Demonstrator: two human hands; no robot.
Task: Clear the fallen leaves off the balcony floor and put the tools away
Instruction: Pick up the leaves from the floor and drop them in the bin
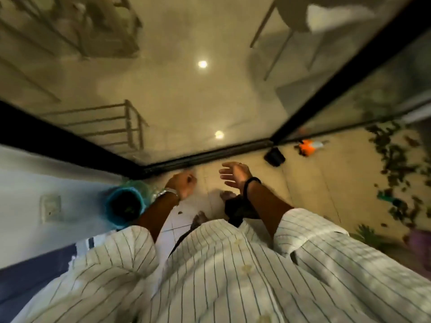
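Observation:
Fallen leaves (394, 164) lie scattered over the tiled balcony floor at the right. A blue bin (124, 206) with a clear liner stands at the left against the wall, with dark leaf scraps inside. My left hand (182, 185) hovers just right of the bin, its fingers curled, and I see nothing in it. My right hand (233, 174) is held out over the floor with its fingers spread and empty. A black dustpan-like object (275, 156) lies by the glass door. The whole view is blurred.
A glass sliding door with a black frame (210, 157) runs across ahead. An orange object (307, 146) lies near its corner. A small green item (387, 198) sits among the leaves. A potted plant (368, 234) stands at the right.

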